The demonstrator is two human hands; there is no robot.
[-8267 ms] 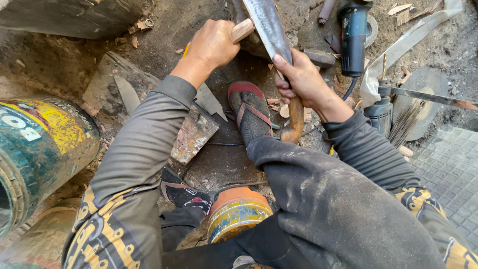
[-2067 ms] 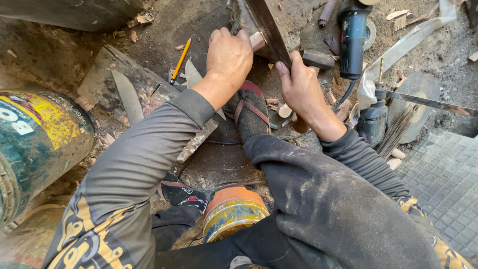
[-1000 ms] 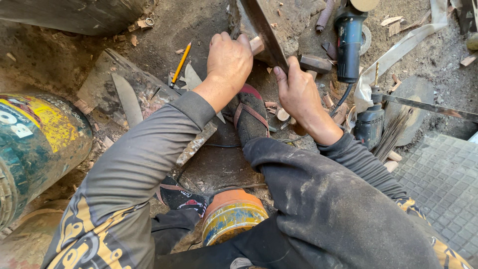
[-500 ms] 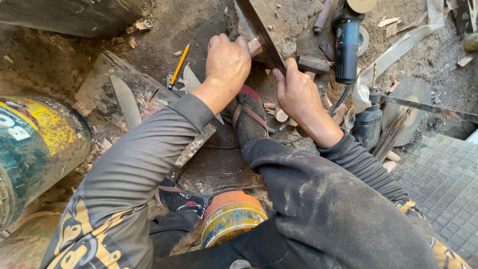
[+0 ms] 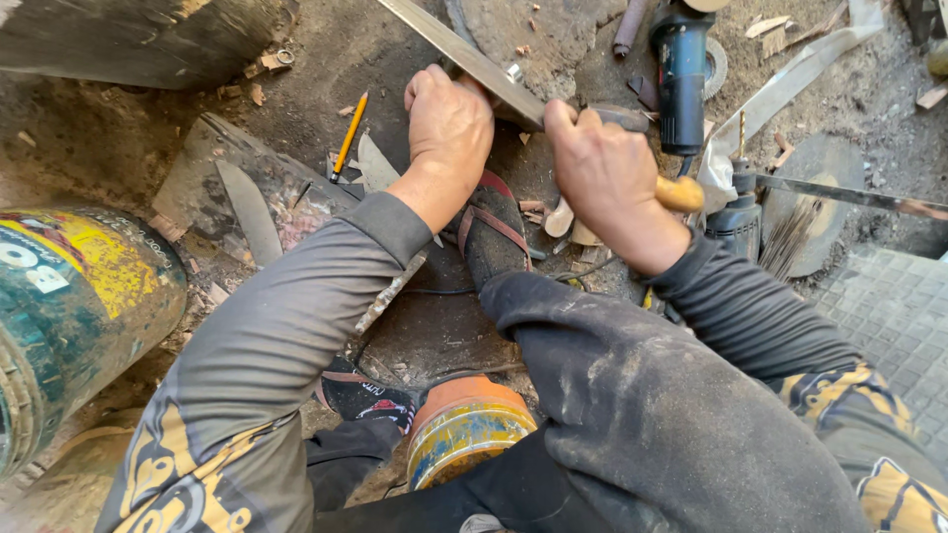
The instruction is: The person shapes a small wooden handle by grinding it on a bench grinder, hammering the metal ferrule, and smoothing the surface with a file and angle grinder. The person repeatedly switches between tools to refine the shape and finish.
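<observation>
One big drum (image 5: pixel 69 316), painted teal and yellow, lies on its side at the left edge. Below the knees stands one smaller can (image 5: pixel 464 434), orange on top with blue and yellow on its side. One black angle grinder (image 5: pixel 681 74) lies on the dirt at the upper right, and one black drill (image 5: pixel 736 207) stands just below it with a bit in its chuck. Two sandals show: one foot (image 5: pixel 494 237) under the work, one (image 5: pixel 370 395) lower down near the can. One yellow pencil (image 5: pixel 348 138) lies left of the hands, beside a flat grey blade blank (image 5: pixel 252 212) on a slab.

The long blade (image 5: pixel 464 54) runs slanting from the top edge down to the hands, above the upper sandal. It is grey, flat and dull, with a paler ground edge. The left hand (image 5: pixel 449 128) is closed in a fist on the blade's underside. The right hand (image 5: pixel 607 173) is closed around the wooden handle (image 5: pixel 679 194), whose rounded tan end sticks out past the palm.

Compared with half a second ago, the blade lies flatter and more to the left, and the handle end now shows at the right hand.
</observation>
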